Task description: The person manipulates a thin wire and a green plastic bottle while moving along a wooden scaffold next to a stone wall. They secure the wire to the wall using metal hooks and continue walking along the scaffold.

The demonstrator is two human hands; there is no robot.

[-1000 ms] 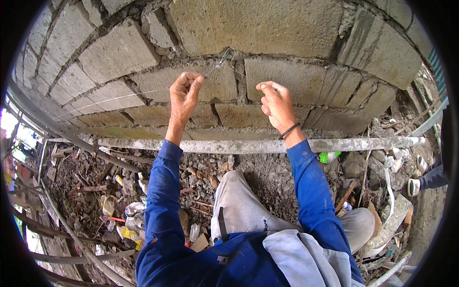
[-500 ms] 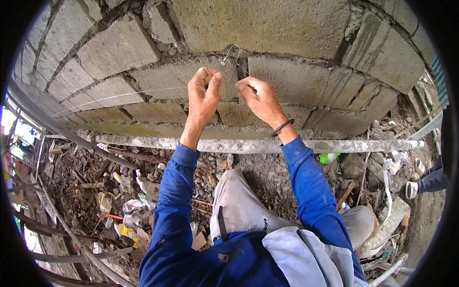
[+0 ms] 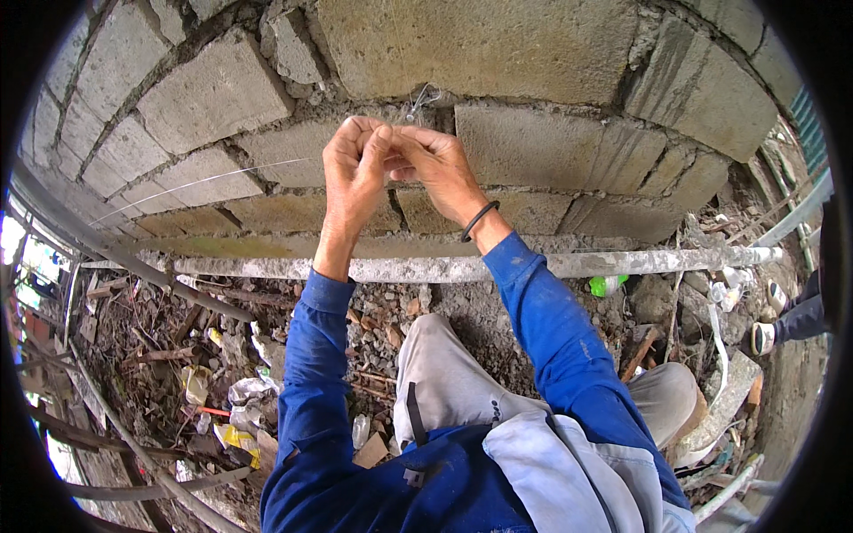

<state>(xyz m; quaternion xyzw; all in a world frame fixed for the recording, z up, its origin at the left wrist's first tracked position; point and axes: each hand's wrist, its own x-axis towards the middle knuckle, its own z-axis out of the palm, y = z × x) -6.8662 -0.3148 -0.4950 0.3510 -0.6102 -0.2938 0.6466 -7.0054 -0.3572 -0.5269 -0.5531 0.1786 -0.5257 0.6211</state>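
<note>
In front of the block wall my left hand [image 3: 352, 173] is closed in a pinch, with a thin pale string [image 3: 209, 175] running to it from the far left. My right hand [image 3: 442, 176] meets it, thumb and fingers pinched against the left fingertips. The bit of string between the fingers is hidden. Just beyond the hands a nail [image 3: 410, 115] sticks out of a mortar joint, with loose loops of string [image 3: 428, 94] about it. A black band [image 3: 480, 220] circles my right wrist.
The wall of grey blocks [image 3: 533, 147] fills the far side. A mortar-spattered pole [image 3: 533, 267] crosses below it. Rubble and plastic litter [image 3: 253, 391] cover the ground, with bent poles [image 3: 133, 435] at left. Another person's shoe [image 3: 762, 338] shows at right.
My right hand has moved left and joined my left hand at the fingertips. The left hand has shifted slightly up and left in the picture. The string loops at the nail look more bunched.
</note>
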